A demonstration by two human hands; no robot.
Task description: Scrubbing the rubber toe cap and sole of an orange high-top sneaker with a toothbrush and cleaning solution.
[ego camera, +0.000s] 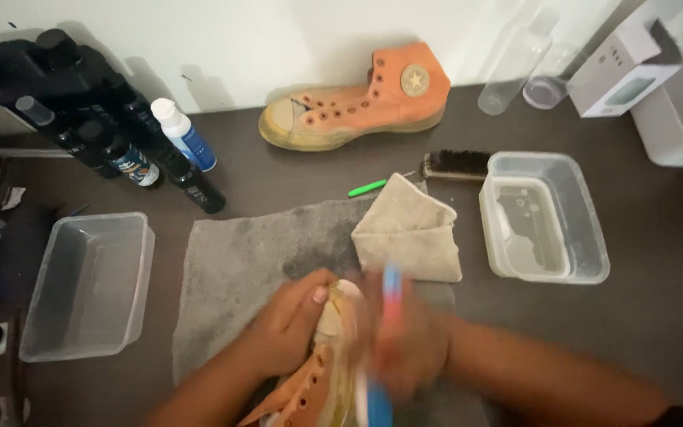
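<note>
My left hand (288, 326) grips the toe end of an orange high-top shoe (310, 391) held over a grey towel (239, 269) at the bottom centre. My right hand (405, 344), blurred by motion, holds a blue and white brush (385, 316) against the shoe's pale sole edge. A second orange high-top shoe (357, 103) lies on its side against the wall at the back.
A folded beige cloth (409, 233) lies on the towel. A clear tub with water (543, 217) stands right, an empty clear tub (88, 285) left. Dark bottles (132, 154), a white-capped blue bottle (183, 130), a dark bristle brush (456, 164), a green stick (367, 188), a white box (622, 71) surround them.
</note>
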